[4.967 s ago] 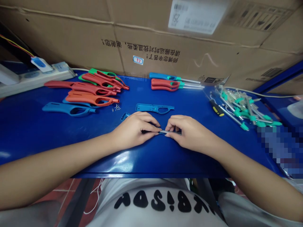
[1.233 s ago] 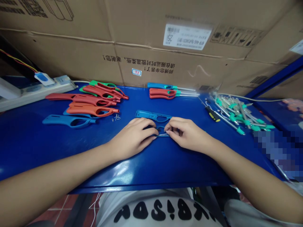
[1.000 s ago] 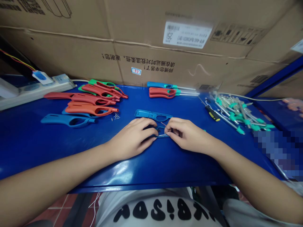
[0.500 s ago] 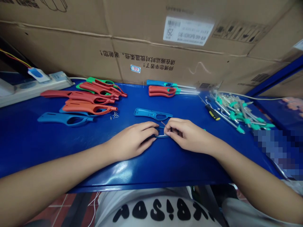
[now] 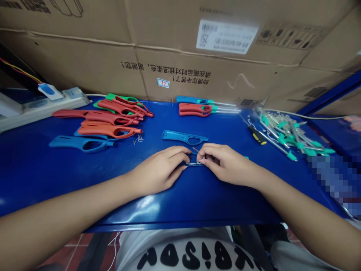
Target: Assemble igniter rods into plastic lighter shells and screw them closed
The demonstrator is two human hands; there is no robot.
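Between my hands lies a blue lighter shell (image 5: 194,165), mostly hidden under my fingers. My left hand (image 5: 159,169) is closed on its left end, thumb on the near side and fingers on the far side. My right hand (image 5: 225,163) pinches at the right part of the shell, where a thin white wire (image 5: 193,163) runs along it. A thin reddish strand stands up by the right fingertips; what it belongs to I cannot make out. Just beyond my hands a matching blue shell half (image 5: 183,137) rests with its inner side up.
Red, orange, green and blue lighter shells (image 5: 109,130) are piled at left, beside small screws (image 5: 138,139). Assembled lighters (image 5: 195,109) lie at the back. On the right are a screwdriver (image 5: 257,135) and metal lighter tubes (image 5: 293,135). A cardboard wall (image 5: 169,56) and power strip (image 5: 64,103) border the table.
The view has shifted slightly, so everything sits a little further right. Both hands keep nearly the same hold, with the right fingers moved slightly over the wire and shell.
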